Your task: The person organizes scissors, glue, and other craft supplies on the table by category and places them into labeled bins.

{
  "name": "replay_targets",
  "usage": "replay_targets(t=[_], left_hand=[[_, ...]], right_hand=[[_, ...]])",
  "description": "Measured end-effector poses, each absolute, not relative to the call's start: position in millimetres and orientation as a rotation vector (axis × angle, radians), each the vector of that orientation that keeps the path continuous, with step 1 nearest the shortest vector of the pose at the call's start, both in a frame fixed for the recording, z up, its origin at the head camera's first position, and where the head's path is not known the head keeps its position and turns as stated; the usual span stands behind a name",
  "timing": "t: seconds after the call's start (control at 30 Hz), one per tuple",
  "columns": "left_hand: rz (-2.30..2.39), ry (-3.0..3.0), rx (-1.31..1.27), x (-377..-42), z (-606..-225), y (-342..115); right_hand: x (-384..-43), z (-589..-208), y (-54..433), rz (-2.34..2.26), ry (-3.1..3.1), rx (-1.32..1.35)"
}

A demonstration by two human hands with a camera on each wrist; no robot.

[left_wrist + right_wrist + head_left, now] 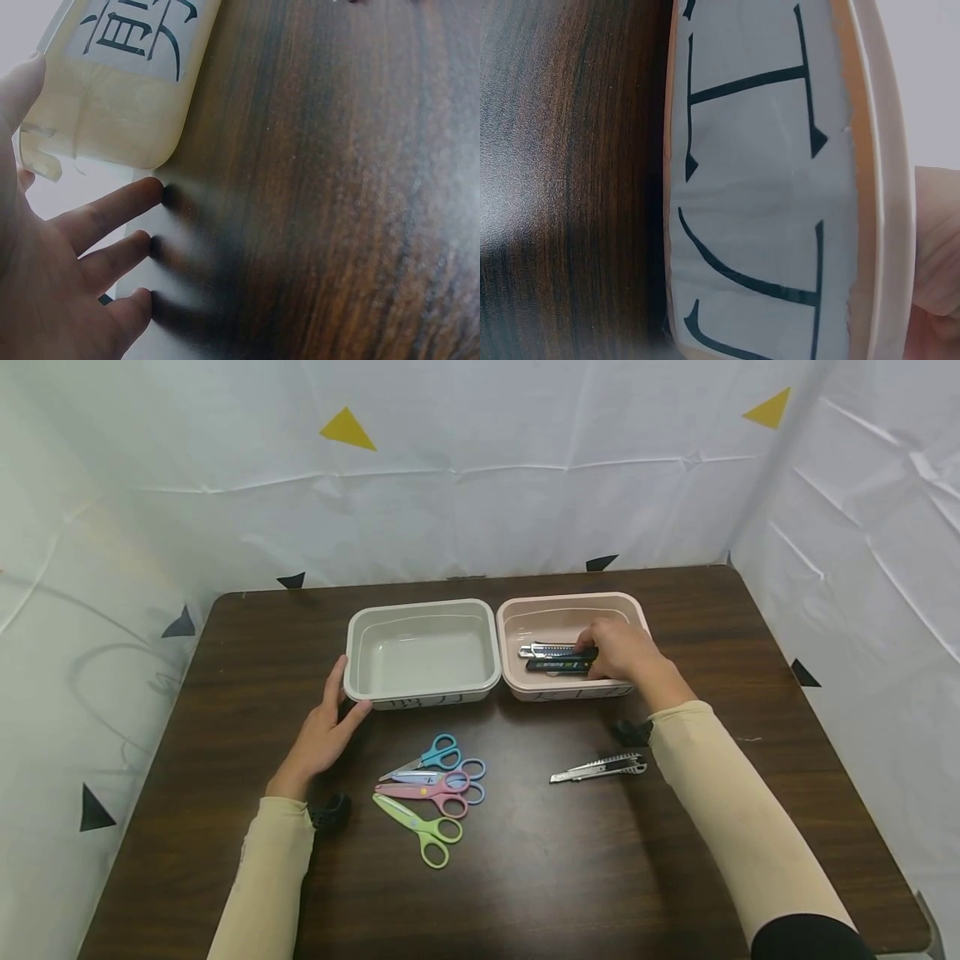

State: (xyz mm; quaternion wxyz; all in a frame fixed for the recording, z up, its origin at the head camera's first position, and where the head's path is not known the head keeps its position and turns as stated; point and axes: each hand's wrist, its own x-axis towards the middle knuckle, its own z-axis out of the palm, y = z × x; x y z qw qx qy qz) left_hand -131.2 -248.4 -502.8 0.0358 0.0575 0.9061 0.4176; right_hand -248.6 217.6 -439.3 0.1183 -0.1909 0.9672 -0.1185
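My right hand (618, 652) reaches into the pink bin (573, 603) and pinches a black utility knife (558, 666) between thumb and fingers. Beside that knife in the bin lies another utility knife (543, 649) with a silvery end. In the right wrist view, the bin's labelled wall (765, 187) hides most of the hand. My left hand (318, 735) is at the near left corner of the pale grey-green bin (423, 677), thumb near the rim and fingers spread. A silver and black utility knife (600, 767) lies on the table below the pink bin.
In front of the grey-green bin lie several scissors: blue (442, 752), light purple-blue (420, 777), pink (420, 791) and green (412, 821). The two bins stand side by side on the dark wooden table (525, 877). White sheeting (480, 518) surrounds its back and sides.
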Motion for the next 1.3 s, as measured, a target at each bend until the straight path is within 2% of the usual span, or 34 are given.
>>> replay_targets(t=[1.3], left_hand=[[1.287, 2.793, 0.182, -132.7, -505.4, -250.5]], right_hand=[[-243.4, -424.8, 216.3, -0.325, 2.806, -0.522]])
